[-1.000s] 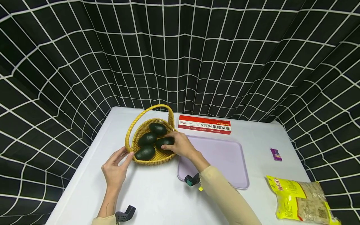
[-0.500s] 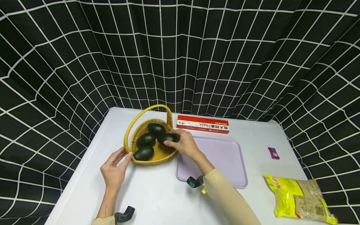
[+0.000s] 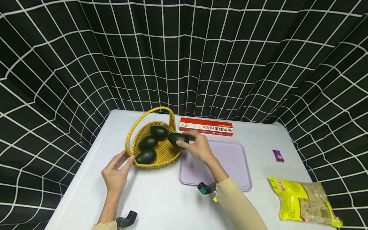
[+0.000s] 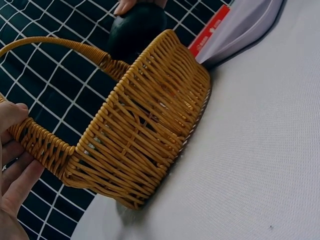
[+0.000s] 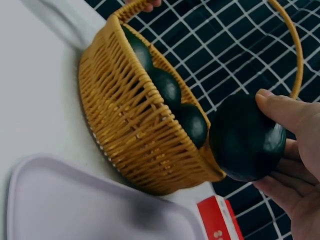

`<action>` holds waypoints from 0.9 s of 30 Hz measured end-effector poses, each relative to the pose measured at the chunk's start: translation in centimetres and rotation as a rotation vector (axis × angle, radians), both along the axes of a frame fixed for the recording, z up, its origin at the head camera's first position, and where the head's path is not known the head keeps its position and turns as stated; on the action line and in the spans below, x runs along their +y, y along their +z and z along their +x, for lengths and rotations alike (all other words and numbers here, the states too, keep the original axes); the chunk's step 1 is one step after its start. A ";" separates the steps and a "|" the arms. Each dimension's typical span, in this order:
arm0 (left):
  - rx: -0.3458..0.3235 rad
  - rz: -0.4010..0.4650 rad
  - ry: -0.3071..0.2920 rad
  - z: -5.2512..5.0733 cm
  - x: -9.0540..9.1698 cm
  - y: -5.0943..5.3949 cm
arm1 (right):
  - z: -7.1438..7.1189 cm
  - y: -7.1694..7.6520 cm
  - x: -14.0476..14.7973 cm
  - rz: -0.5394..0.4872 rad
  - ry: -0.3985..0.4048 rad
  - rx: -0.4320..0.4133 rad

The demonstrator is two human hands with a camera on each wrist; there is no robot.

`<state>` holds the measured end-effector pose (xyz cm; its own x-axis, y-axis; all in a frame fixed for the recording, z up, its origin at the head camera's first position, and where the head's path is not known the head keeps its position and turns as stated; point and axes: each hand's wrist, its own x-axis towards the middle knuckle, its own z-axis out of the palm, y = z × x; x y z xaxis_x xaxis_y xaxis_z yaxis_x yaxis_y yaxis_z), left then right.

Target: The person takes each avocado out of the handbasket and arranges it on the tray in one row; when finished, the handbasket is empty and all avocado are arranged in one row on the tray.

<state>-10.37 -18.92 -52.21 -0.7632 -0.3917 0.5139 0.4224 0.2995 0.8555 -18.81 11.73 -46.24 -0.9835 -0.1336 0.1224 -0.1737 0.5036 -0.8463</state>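
Note:
A yellow wicker basket (image 3: 164, 154) stands on the table, its hoop handle raised. My left hand (image 3: 115, 174) pinches the handle's base at the basket's left side; the left wrist view shows thumb and fingers on the wicker (image 4: 125, 135). Three dark green avocados (image 3: 148, 142) lie inside, also visible in the right wrist view past the rim (image 5: 191, 124). My right hand (image 3: 199, 147) grips another avocado (image 3: 176, 140) by its sides, at the basket's right rim. In the right wrist view this avocado (image 5: 245, 137) is held clear above the rim.
A lilac tray (image 3: 230, 163) lies right of the basket, partly under my right forearm. Behind it is a red and white pasta box (image 3: 206, 126). Farther right are a small purple packet (image 3: 278, 156) and a yellow bag (image 3: 306, 201). A black grid curtain hangs behind the table.
My right hand has lifted the gripped avocado from among the others and carried it right, to the basket's rim. My left hand has kept its hold on the handle base.

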 end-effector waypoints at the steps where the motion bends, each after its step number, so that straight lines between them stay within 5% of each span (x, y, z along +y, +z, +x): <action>1: -0.001 0.001 0.002 0.0 0.0 0.0 | 0.1 0.0 0.2 -0.001 -0.006 0.003; 27: -0.007 0.027 0.010 0.0 0.2 -0.1 | 2.6 -2.8 3.8 -0.003 -0.205 -0.024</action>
<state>-10.34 -18.74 -52.35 -0.7630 -0.4127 0.4975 0.4133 0.2803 0.8664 -16.16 15.55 -49.08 -0.9926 0.0704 0.0987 -0.0475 0.5235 -0.8507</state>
